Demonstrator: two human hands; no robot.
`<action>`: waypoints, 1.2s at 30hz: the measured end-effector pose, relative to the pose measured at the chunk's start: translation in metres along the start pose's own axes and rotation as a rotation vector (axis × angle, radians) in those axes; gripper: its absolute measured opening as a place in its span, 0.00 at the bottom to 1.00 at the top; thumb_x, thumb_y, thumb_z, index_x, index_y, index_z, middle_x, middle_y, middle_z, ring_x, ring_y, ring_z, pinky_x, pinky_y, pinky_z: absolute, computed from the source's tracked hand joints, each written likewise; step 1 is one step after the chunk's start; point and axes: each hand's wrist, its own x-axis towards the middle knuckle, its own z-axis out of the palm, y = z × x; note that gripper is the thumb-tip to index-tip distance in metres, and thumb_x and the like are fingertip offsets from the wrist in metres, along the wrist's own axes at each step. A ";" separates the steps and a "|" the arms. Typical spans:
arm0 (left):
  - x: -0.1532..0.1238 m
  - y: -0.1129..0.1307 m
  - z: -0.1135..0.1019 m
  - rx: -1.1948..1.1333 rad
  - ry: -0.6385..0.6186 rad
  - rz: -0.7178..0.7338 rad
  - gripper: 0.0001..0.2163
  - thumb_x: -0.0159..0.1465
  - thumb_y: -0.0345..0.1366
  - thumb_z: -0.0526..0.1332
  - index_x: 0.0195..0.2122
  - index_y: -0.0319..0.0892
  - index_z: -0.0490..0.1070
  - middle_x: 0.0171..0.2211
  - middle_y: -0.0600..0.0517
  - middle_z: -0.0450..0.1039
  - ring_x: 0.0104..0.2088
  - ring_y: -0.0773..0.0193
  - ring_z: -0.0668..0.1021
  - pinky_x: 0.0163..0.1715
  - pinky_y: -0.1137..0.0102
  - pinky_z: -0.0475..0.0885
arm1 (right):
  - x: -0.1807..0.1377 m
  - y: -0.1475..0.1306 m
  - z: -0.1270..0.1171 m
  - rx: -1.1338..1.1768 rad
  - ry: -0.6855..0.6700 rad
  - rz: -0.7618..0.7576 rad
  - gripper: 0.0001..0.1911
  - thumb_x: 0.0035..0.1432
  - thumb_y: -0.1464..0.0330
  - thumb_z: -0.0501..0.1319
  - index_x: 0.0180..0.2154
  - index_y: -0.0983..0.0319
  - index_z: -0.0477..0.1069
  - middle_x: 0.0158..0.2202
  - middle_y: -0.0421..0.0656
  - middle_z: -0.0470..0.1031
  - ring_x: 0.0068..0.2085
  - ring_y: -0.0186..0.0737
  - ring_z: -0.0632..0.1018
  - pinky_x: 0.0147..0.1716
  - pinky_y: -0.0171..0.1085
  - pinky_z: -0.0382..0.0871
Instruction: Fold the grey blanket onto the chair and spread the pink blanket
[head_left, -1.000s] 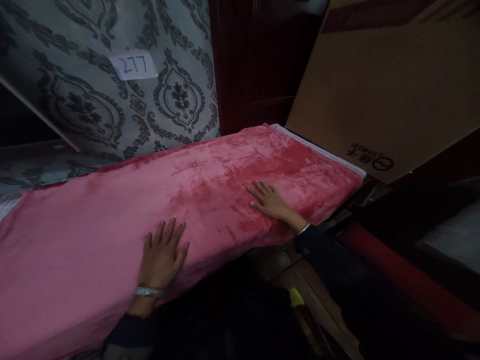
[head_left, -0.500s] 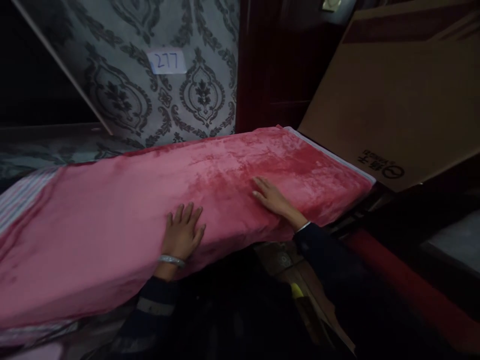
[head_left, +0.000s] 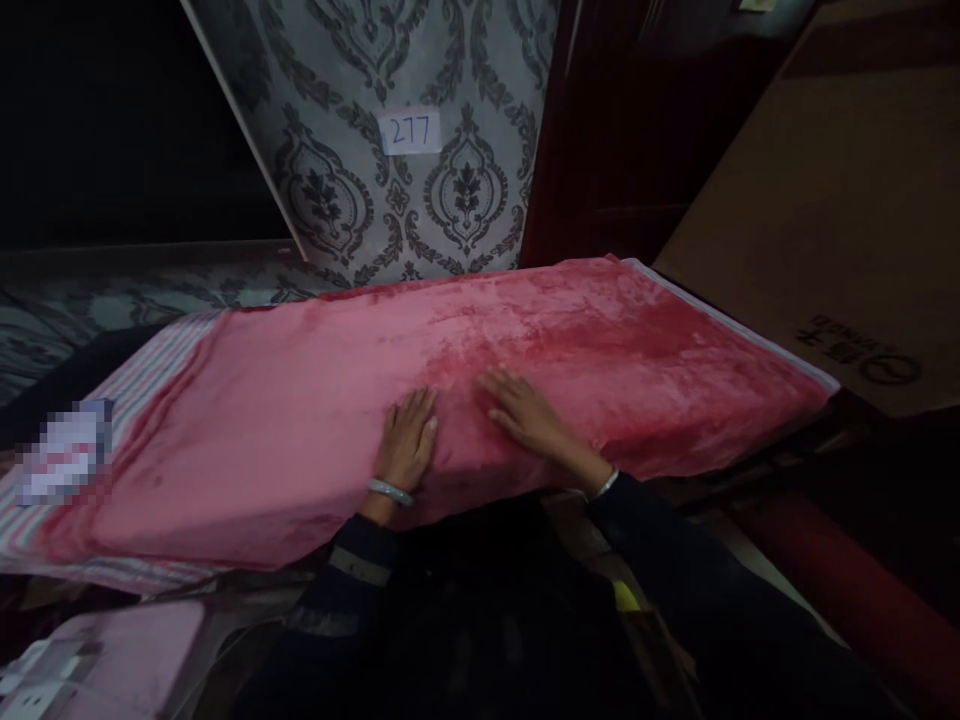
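A pink-red plush cloth is spread over a long flat surface and hangs down over its near edge. My left hand rests palm down on it near that edge, fingers stretched out and lying close together. To the right, my right hand lies flat on the cloth, its fingers extended and slightly blurred. Neither hand holds anything. Under the cloth's left end, a striped cloth in white, pink and blue shows.
A large cardboard box leans at the right end. Patterned wallpaper with a paper marked 277 is behind. A dark screen stands at back left. A pink stool-like object and a power strip sit at lower left.
The view has swung left, showing more of the striped cloth. My right hand has moved left over the cloth, nearer my left hand; the left hand's fingers have drawn closer together.
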 end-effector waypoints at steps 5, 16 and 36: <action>0.000 -0.013 0.008 -0.345 0.180 -0.012 0.28 0.74 0.52 0.43 0.69 0.47 0.63 0.70 0.48 0.62 0.71 0.57 0.61 0.72 0.54 0.52 | 0.026 -0.018 0.018 -0.152 -0.114 0.143 0.34 0.72 0.54 0.53 0.72 0.59 0.53 0.74 0.52 0.46 0.74 0.56 0.50 0.69 0.60 0.46; -0.009 -0.013 -0.011 -0.470 0.170 -0.100 0.30 0.73 0.55 0.46 0.68 0.43 0.63 0.69 0.45 0.63 0.69 0.56 0.65 0.70 0.55 0.58 | -0.020 -0.048 0.022 0.268 0.192 -0.271 0.26 0.75 0.54 0.45 0.57 0.58 0.75 0.57 0.47 0.76 0.60 0.43 0.73 0.63 0.46 0.65; -0.098 -0.065 -0.097 0.525 -0.151 -0.196 0.28 0.72 0.49 0.51 0.71 0.46 0.59 0.72 0.44 0.56 0.72 0.41 0.58 0.67 0.37 0.53 | -0.028 0.040 0.021 -0.398 0.055 0.258 0.32 0.72 0.54 0.40 0.70 0.58 0.60 0.72 0.49 0.57 0.69 0.56 0.61 0.65 0.57 0.57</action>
